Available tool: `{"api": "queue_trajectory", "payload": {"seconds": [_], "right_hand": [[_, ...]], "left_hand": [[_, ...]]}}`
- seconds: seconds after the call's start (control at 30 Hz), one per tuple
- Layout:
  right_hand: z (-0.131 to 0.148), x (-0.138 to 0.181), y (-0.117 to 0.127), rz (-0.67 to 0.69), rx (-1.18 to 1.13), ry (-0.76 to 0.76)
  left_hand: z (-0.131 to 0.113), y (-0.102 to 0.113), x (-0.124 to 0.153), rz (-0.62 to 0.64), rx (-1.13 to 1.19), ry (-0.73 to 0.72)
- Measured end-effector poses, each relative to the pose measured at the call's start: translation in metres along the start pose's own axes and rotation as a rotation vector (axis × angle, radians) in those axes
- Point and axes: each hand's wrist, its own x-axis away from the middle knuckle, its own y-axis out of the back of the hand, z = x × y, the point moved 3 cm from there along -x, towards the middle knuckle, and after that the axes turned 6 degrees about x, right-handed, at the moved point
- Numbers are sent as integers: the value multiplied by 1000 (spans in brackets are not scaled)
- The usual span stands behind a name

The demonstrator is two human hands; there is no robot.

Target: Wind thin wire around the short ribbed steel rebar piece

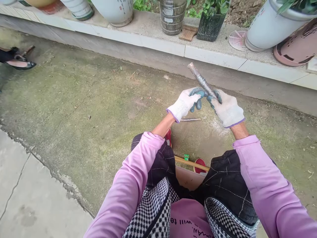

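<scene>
A short stick (198, 76) with silvery wire coiled round its middle slants up and to the left in front of me. My right hand (228, 107), in a white glove with blue-green coated fingers, is closed round its lower end. My left hand (187, 101), gloved the same way, is beside the coiled part with its fingers curled in. Anything it pinches is too small or hidden to make out. Below the hands, a thin rod (190, 119) lies on the mossy concrete.
A tiled ledge (163, 39) with several flowerpots runs across the back, including a white pot (271, 26) and a dark square planter (210, 26). A wooden pole (190, 162) and a small green packet (186, 157) are between my knees. Another person's foot (23, 64) shows far left.
</scene>
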Motion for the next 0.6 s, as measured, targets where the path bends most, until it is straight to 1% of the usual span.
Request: {"api": "queue_trajectory", "payload": {"seconds": [0.1, 0.17, 0.23, 0.3, 0.4, 0.47, 0.6], "right_hand": [[-2, -3, -5, -29, 82, -4], [-3, -5, -4, -57, 93, -19], [-4, -5, -3, -54, 54, -44], [-5, -6, -1, -30, -13, -54], [-7, -7, 1, -20, -83, -28], [-9, -8, 0, -15, -77, -23], [-18, -11, -3, -6, -51, -65]], "left_hand": [[3, -2, 0, 44, -74, 10], [3, -2, 0, 60, -103, 9], [3, -1, -1, 43, -111, 7], [1, 1, -2, -3, -108, 4], [-1, 4, -4, -64, -110, 15], [0, 5, -7, -65, -115, 31], [3, 4, -10, -43, -80, 50]]}}
